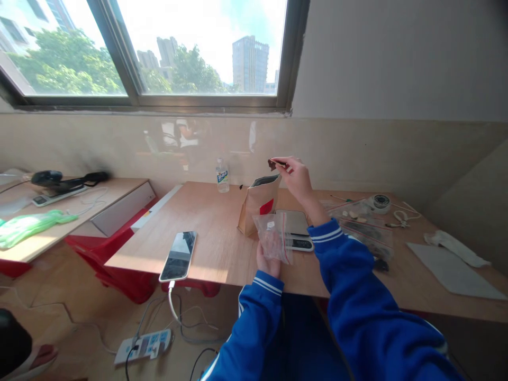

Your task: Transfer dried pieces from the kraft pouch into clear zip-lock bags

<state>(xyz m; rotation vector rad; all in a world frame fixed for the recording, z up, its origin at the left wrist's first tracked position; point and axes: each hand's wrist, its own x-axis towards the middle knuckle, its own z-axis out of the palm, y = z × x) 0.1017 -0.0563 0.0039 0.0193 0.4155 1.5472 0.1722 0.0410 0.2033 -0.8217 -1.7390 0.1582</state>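
Right hand (pixel 297 179) raised, fingers (pixel 289 161) pinching a brown piece (pixel 272 164); left hand (pixel 268 263) low, holding a clear bag (pixel 277 238).

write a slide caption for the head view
Right hand pinches a dark brown piece above an open brown paper bag.

Bright daylight fills the window (pixel 182 53) above a beige wall (pixel 337 153), wooden surface (pixel 214 222) and red seats (pixel 125 270).

Flat phone (pixel 179 256): on wooden worktop (pixel 214 227), front left
Cylindrical plastic bottle (pixel 223 175): behind, right of phone
Upright paper bag (pixel 252 206): between bottle and rectangular scale (pixel 294 222)
Ring-shaped tape roll (pixel 381 204): right of scale
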